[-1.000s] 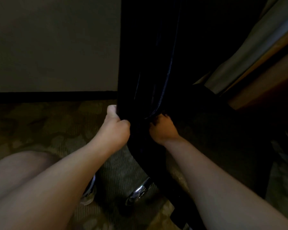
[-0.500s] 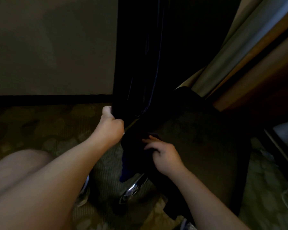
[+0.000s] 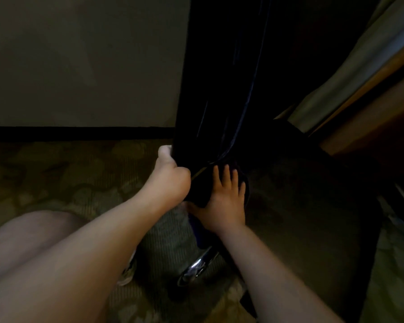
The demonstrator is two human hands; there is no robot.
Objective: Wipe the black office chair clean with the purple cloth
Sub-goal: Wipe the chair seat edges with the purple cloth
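The black office chair stands close in front, its backrest [image 3: 219, 89] upright and its dark seat [image 3: 301, 206] spreading to the right. My left hand [image 3: 170, 176] grips the lower left edge of the backrest. My right hand [image 3: 224, 201] lies flat with fingers spread on the purple cloth [image 3: 196, 231], pressing it onto the rear left corner of the seat, just below the backrest. In the dim light most of the cloth looks nearly black; a purple fold hangs below the hand.
A chrome base leg [image 3: 196, 268] of the chair shows under the seat. Patterned carpet [image 3: 68, 178] meets a wall with a dark baseboard [image 3: 79, 132]. A pale curtain [image 3: 336, 89] and wooden furniture [image 3: 371, 117] crowd the right. My knee [image 3: 33, 241] is at lower left.
My right hand left the foot of the backrest, slid down the seat's rear corner, and now lies flat and spread on the cloth. My left hand kept its grip.
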